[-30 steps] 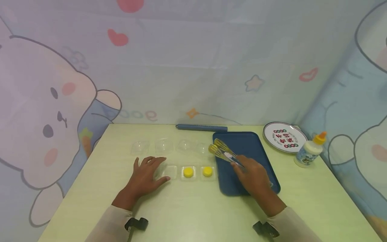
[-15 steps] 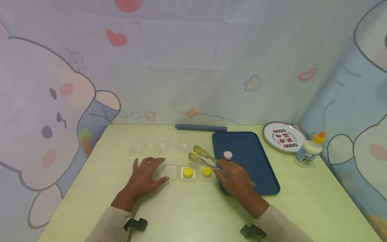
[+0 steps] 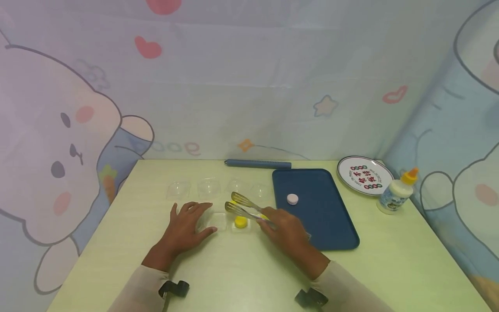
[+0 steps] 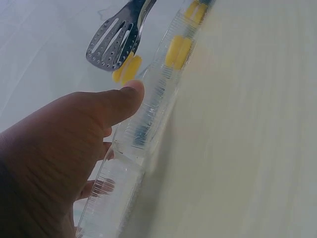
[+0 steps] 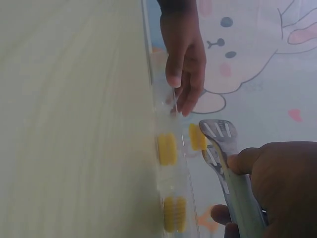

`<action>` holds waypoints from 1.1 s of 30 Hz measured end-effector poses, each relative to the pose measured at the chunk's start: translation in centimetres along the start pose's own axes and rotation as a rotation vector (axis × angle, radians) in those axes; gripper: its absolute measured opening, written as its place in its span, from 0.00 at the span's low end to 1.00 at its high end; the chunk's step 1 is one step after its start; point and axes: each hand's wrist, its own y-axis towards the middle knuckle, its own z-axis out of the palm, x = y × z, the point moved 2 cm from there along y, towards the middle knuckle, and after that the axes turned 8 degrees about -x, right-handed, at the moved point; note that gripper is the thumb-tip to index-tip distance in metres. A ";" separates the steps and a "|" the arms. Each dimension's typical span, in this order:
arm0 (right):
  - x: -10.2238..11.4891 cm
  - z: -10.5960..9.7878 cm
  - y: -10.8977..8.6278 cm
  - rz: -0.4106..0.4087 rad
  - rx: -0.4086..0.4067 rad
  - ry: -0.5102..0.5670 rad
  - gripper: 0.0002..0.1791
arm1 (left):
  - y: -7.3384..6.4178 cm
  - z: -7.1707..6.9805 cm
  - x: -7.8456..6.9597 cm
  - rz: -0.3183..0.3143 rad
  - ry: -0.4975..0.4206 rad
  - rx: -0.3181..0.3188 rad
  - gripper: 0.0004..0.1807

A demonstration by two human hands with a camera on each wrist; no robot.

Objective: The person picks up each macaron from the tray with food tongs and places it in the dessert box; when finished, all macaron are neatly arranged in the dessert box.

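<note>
My right hand (image 3: 286, 229) grips metal tongs (image 3: 243, 207), their slotted ends pointing left. A yellow macaron (image 5: 197, 137) sits at the slotted ends, above the row of clear boxes. My left hand (image 3: 185, 227) rests with spread fingers around a clear plastic box (image 3: 218, 221), thumb on its near side, other fingers toward the far side; firm contact is hard to tell. In the left wrist view the thumb overlaps the box rim (image 4: 148, 111). To its right, a box holds another yellow macaron (image 3: 241, 222); one more (image 5: 175, 214) lies beyond, mostly covered by my right hand in the head view.
Several clear lids (image 3: 209, 187) stand in a row behind the boxes. A blue tray (image 3: 323, 216) with one pale pink macaron (image 3: 292, 199) lies at right. Farther off are a blue stick (image 3: 257, 164), a printed plate (image 3: 365, 175) and a yellow-capped bottle (image 3: 395, 193).
My right hand has carried the tongs leftward from over the blue tray to above the boxes, with the yellow macaron at their ends. The pink macaron stays on the tray. My left hand has kept its place.
</note>
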 end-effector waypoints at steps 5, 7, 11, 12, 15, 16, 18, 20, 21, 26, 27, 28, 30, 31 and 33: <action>0.8 0.8 0.3 -0.037 0.003 0.009 0.15 | 0.0 0.1 0.1 0.003 0.001 -0.003 0.39; 1.1 1.1 0.3 -0.051 0.007 0.011 0.14 | 0.0 0.0 0.1 0.004 -0.001 -0.003 0.39; 1.6 1.7 0.5 -0.063 0.027 0.009 0.13 | 0.0 -0.1 0.0 0.007 -0.002 -0.002 0.40; 1.7 1.8 0.5 -0.062 0.036 0.005 0.13 | 0.0 -0.1 0.0 0.011 0.000 -0.004 0.40; 2.1 2.1 0.7 -0.060 0.062 -0.008 0.13 | 0.1 -0.1 0.0 0.019 0.001 -0.010 0.40; 2.2 2.2 0.7 -0.060 0.072 -0.016 0.13 | 0.1 -0.1 0.0 0.020 0.001 -0.011 0.40; 2.4 2.3 0.8 -0.061 0.089 -0.037 0.13 | 0.1 -0.1 -0.1 0.021 -0.001 -0.010 0.40; 2.6 2.4 0.9 -0.065 0.101 -0.053 0.13 | 0.1 -0.1 -0.1 0.017 -0.006 -0.006 0.40; 2.7 2.4 0.9 -0.070 0.104 -0.063 0.13 | 0.1 -0.1 -0.1 0.015 -0.008 -0.004 0.40; 3.1 2.6 1.1 -0.103 0.112 -0.098 0.13 | 0.1 -0.2 -0.2 0.005 -0.016 0.002 0.40; 3.2 2.6 1.1 -0.108 0.115 -0.105 0.12 | 0.1 -0.2 -0.2 0.005 -0.016 0.003 0.40; 3.2 2.6 1.2 -0.110 0.120 -0.112 0.12 | 0.1 -0.2 -0.2 0.005 -0.015 0.002 0.40; 3.3 2.6 1.2 -0.112 0.129 -0.123 0.13 | 0.1 -0.2 -0.2 0.006 -0.014 0.001 0.40; 3.3 2.6 1.2 -0.115 0.131 -0.130 0.13 | 0.1 -0.2 -0.2 0.006 -0.013 0.000 0.40; 3.4 2.7 1.2 -0.120 0.131 -0.140 0.13 | 0.0 -0.2 -0.1 0.007 -0.013 -0.001 0.40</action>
